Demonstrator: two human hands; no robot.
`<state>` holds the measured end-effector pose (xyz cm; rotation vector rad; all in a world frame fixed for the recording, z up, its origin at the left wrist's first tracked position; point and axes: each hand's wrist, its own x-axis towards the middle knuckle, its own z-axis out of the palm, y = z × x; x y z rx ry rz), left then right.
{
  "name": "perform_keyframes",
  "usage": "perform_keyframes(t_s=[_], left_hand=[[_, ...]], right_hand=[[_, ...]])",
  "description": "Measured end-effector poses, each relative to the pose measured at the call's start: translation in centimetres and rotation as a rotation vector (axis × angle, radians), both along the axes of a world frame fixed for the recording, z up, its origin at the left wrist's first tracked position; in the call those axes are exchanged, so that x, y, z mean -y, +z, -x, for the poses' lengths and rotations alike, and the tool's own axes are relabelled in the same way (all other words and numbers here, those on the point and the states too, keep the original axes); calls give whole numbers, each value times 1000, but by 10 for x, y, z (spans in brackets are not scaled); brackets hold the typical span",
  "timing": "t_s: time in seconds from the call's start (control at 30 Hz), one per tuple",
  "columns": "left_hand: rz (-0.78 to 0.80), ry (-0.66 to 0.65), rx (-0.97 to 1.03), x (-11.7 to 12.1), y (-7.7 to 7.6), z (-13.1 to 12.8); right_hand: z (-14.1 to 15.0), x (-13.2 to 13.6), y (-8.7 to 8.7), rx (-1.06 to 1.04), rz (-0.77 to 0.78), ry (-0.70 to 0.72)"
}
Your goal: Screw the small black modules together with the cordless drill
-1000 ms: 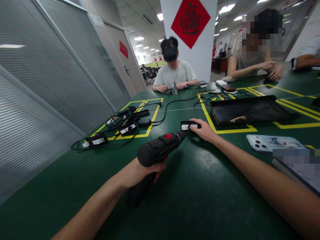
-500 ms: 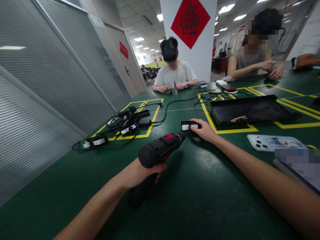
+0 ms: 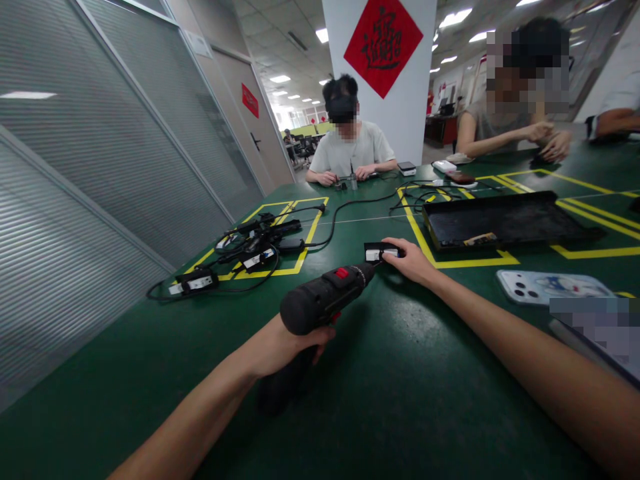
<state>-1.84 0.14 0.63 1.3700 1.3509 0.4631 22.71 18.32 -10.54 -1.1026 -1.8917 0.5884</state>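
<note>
My left hand [image 3: 293, 343] is wrapped round the grip of a black cordless drill [image 3: 325, 297] with a red switch on top. The drill points away and to the right, and its tip meets the near side of a small black part with a white label [image 3: 375, 254]. Whether the bit touches the part or only lies beside it, I cannot tell. From the right, my right hand [image 3: 407, 260] pinches that part and steadies it on the green table [image 3: 400, 387]. The drill's lower grip is in shadow.
Black adapters and cables [image 3: 260, 247] lie in a yellow-taped area on the left. A black tray [image 3: 500, 220] stands at the right, with a phone [image 3: 555, 287] nearer to me. A cable [image 3: 345, 208] crosses the table. Two people [image 3: 353, 147] sit opposite, and another's arm shows far right.
The whole view has shifted very slightly. Both hands, the drill and the small black part keep their positions relative to each other.
</note>
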Motion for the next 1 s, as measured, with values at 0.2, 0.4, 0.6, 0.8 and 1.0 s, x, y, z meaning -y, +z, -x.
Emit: perform_keyframes(t_s=[0.2,0.4,0.6,0.8,1.0], left_hand=[[-33,-9,40,0,-9,2],[9,-10,29,1,-3,2],[18,-6,-17,2,0,1],[14,-2,3,0,-1,0],[25,19,22,0,0,-1]], right_hand=[[0,-1,-2,-3,-4,-2],[0,-1,-1,3,-4,0],[0,-1,-1,6,-1,-2],[-1,-1,-1,5,-5,-4],[0,0,0,6,-4,-6]])
